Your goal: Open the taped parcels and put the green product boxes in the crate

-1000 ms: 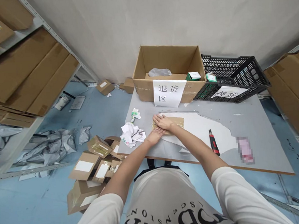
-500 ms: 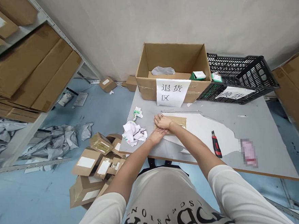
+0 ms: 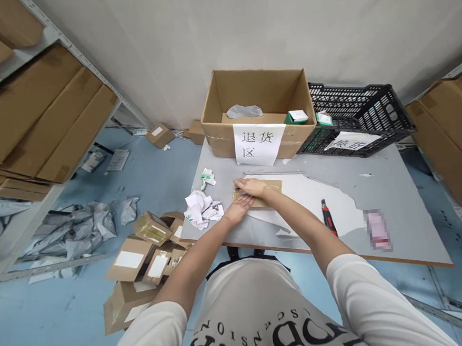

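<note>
A small flat cardboard parcel (image 3: 269, 187) with shiny tape lies on the grey table (image 3: 390, 193), atop a white sheet (image 3: 320, 201). My right hand (image 3: 248, 187) lies flat on the parcel's left part, fingers pointing left. My left hand (image 3: 238, 210) presses flat against the parcel's near left edge, just below the right hand. Neither hand grips anything.
A red and black utility knife (image 3: 328, 217) lies right of my arms. Crumpled paper (image 3: 199, 208) sits at the table's left edge. An open carton with a paper sign (image 3: 258, 142) and a black crate (image 3: 359, 114) stand at the back. Several taped boxes (image 3: 149, 247) lie on the floor.
Both hands stay flat on the parcel; the right hand has slid slightly along its left end. The view shifted a little with my head.
</note>
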`<state>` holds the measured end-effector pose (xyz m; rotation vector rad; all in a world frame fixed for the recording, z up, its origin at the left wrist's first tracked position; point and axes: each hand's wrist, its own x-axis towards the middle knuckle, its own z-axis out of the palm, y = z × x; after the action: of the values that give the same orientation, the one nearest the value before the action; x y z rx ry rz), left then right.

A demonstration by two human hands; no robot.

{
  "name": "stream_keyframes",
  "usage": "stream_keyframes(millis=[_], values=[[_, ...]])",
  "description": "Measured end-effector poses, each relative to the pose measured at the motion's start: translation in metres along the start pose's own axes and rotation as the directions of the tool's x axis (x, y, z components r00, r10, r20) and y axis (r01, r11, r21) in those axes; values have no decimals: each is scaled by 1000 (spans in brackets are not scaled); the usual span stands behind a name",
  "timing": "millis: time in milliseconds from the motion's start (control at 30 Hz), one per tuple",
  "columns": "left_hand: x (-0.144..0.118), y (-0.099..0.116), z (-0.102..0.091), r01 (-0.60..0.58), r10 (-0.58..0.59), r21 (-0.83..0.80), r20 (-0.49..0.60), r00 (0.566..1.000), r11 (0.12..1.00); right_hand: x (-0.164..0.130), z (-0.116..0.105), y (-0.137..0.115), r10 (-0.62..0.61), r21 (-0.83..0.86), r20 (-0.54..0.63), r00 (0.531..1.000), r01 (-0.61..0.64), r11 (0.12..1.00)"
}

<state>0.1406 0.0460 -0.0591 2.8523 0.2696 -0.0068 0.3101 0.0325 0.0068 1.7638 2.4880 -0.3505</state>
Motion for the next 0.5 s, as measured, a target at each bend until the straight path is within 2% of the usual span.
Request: stream_keyframes(millis=[67, 100, 167, 233, 300, 400, 500], values=[[-2, -1, -5, -7, 7, 8, -4, 1000, 1000, -29, 9, 9, 59, 33, -66, 996, -57, 998], [-2, -2, -8, -15, 15, 15, -7, 1000, 1000, -46, 13, 15, 134, 55, -88, 987, -129, 990], [-2, -2, -13, -27, 28, 34, -14, 1000, 999, -82, 22, 27, 345, 110, -103, 933, -334, 936], [0, 1, -16, -4, 5, 55, -24, 1000, 998, -111, 30, 36, 442, 180, -80, 893, -423, 888], [5, 9, -17, 59, -56, 70, -41, 998, 996, -128, 38, 40, 421, 242, -75, 904, -393, 887], [15, 31, -17, 135, -130, 83, -68, 989, 987, -137, 48, 39, 379, 273, -117, 918, -337, 901], [27, 59, -16, 89, -84, 74, -73, 994, 993, -135, 53, 36, 419, 260, -136, 898, -376, 889]])
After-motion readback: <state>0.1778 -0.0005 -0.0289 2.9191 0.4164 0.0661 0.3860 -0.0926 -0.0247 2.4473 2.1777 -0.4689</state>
